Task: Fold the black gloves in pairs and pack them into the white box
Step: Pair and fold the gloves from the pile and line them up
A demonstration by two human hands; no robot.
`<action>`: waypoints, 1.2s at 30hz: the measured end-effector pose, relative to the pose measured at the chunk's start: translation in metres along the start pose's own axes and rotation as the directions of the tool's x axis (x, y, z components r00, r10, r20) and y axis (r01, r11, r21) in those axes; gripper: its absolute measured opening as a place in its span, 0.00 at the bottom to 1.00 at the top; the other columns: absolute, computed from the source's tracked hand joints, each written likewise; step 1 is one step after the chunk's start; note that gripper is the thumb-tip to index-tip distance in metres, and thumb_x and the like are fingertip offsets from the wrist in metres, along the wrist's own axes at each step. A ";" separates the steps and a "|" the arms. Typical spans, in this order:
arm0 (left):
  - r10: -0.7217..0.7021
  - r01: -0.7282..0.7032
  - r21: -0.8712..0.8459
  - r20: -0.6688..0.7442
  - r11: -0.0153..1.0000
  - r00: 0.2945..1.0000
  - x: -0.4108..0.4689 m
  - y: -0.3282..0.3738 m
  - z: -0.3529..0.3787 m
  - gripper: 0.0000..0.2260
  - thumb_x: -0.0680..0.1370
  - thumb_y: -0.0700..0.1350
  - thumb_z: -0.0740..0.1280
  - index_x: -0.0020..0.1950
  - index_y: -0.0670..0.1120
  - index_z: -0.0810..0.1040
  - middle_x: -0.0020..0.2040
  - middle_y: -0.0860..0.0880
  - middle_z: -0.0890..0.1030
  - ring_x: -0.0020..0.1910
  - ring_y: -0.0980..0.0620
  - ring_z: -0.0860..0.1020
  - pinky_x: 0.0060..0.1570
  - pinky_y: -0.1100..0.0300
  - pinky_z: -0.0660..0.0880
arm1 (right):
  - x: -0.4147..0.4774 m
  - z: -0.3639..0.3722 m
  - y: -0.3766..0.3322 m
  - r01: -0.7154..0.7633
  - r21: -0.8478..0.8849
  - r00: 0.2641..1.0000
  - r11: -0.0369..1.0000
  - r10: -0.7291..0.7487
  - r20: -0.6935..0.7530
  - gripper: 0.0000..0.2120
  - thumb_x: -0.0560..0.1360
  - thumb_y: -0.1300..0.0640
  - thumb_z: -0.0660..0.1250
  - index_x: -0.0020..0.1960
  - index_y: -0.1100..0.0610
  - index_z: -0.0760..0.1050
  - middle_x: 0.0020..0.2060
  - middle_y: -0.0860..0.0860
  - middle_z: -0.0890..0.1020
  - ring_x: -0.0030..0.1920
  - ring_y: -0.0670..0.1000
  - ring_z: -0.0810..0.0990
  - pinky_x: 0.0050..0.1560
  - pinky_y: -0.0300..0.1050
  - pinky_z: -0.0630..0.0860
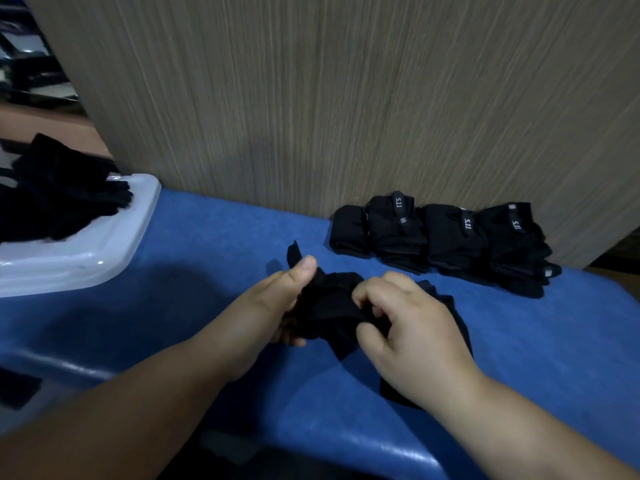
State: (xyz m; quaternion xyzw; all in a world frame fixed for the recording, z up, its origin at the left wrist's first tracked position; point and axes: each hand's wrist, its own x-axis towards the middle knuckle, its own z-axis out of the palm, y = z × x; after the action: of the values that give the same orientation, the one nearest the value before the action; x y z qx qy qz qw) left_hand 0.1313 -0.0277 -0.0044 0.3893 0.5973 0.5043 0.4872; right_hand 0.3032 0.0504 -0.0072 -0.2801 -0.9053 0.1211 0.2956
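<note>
A wood-grain panel (346, 98) stands behind a blue table (207, 237). At the table's left end sits the white box (86, 261), with a heap of loose gloves (62, 195) on it. At the right, a row of folded pairs (443, 240) lies against the panel, not yet packed.

Near the middle of the table, the pair being folded (329, 306) is bunched between both hands. The left hand (277, 303) grips one end, thumb on top. The right hand (408, 323) pinches the cloth with curled fingers.

The gloves look soft, light and floppy, likely to spring open if let go. They are best held at the cuff with the fold kept pinched.

Small white tabs (398, 203) on the folded pairs appear to read "5.11", turned sideways.
</note>
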 end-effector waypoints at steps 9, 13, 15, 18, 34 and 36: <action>-0.050 0.045 -0.161 -0.027 0.986 0.998 0.006 -0.004 -0.008 0.16 0.71 0.37 0.69 0.57 0.34 0.77 0.54 0.33 0.80 0.53 0.37 0.80 0.55 0.46 0.76 | -0.003 -0.002 -0.007 -0.101 0.302 0.989 0.948 0.063 0.133 0.11 0.66 0.43 0.69 0.40 0.49 0.73 0.34 0.42 0.75 0.34 0.44 0.75 0.34 0.34 0.70; -0.016 0.021 -0.247 0.022 0.969 1.000 0.006 -0.006 -0.009 0.20 0.68 0.37 0.68 0.61 0.38 0.76 0.56 0.36 0.81 0.56 0.38 0.80 0.59 0.46 0.75 | 0.004 -0.001 -0.001 -0.330 0.422 0.942 0.845 0.323 0.089 0.19 0.70 0.32 0.63 0.41 0.48 0.67 0.29 0.44 0.73 0.30 0.42 0.70 0.32 0.34 0.66; -0.004 0.021 -0.266 0.066 0.964 0.998 0.006 -0.008 -0.007 0.21 0.68 0.36 0.68 0.61 0.39 0.75 0.57 0.35 0.80 0.57 0.37 0.79 0.60 0.45 0.74 | 0.005 0.001 0.000 -0.405 0.412 0.914 0.816 0.373 0.160 0.19 0.68 0.32 0.60 0.46 0.46 0.65 0.33 0.49 0.76 0.32 0.43 0.72 0.34 0.35 0.68; 0.013 0.025 -0.274 0.135 0.961 0.991 0.005 -0.010 -0.004 0.21 0.69 0.34 0.67 0.62 0.39 0.75 0.58 0.34 0.79 0.59 0.36 0.78 0.62 0.44 0.74 | 0.008 0.001 -0.003 -0.452 0.512 0.889 0.730 0.415 0.194 0.13 0.75 0.50 0.68 0.51 0.44 0.63 0.37 0.61 0.79 0.32 0.54 0.75 0.36 0.45 0.74; -0.053 0.000 -0.311 -0.164 0.950 0.985 0.005 0.004 0.007 0.05 0.79 0.39 0.63 0.50 0.44 0.78 0.41 0.44 0.84 0.39 0.49 0.82 0.37 0.57 0.79 | 0.011 0.005 0.000 -0.407 0.568 0.910 0.715 0.373 0.182 0.18 0.77 0.63 0.66 0.53 0.38 0.76 0.46 0.44 0.82 0.44 0.41 0.81 0.50 0.44 0.78; -0.074 0.021 -0.273 -0.183 0.962 0.980 0.006 0.002 0.007 0.05 0.78 0.39 0.65 0.53 0.44 0.77 0.43 0.44 0.84 0.41 0.47 0.83 0.40 0.55 0.79 | 0.011 0.002 -0.001 -0.423 0.468 0.906 0.776 0.377 0.194 0.17 0.76 0.60 0.67 0.54 0.38 0.75 0.41 0.41 0.78 0.34 0.36 0.76 0.45 0.36 0.74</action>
State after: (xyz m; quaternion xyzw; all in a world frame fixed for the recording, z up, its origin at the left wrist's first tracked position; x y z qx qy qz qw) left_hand 0.1362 -0.0198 -0.0041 0.2545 0.5762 0.6040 0.4882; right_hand 0.2938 0.0561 -0.0032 -0.3740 -0.7744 0.4234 0.2847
